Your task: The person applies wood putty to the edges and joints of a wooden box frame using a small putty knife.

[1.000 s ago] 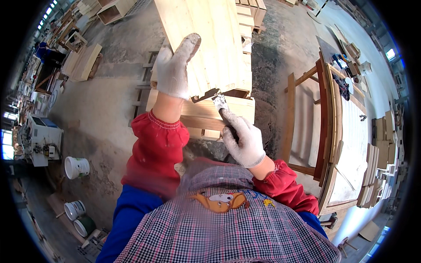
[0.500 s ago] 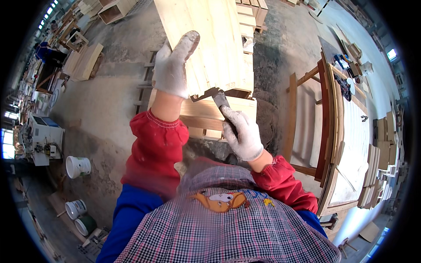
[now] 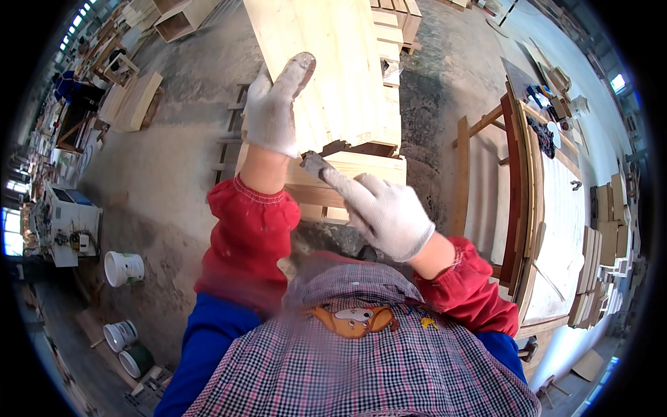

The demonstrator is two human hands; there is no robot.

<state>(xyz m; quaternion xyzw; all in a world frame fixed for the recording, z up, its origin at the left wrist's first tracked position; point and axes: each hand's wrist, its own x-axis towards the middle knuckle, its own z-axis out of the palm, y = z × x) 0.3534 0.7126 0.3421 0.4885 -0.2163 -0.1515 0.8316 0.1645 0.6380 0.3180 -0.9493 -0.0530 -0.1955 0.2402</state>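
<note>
Scraper (image 3: 314, 164) pts up-left; R hand (image 3: 389, 212) grips handle.

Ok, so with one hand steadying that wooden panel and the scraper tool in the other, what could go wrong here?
1. The scraper tip works at the panel's lower edge, right beside the left hand; a slip could jab the glove or wrist.
2. The left hand alone steadies the pale wooden panel, which lies raised over the wooden box; a hard push might shift it.
3. The right hand drives the blade at an edge, so it might gouge the soft wood.
</note>
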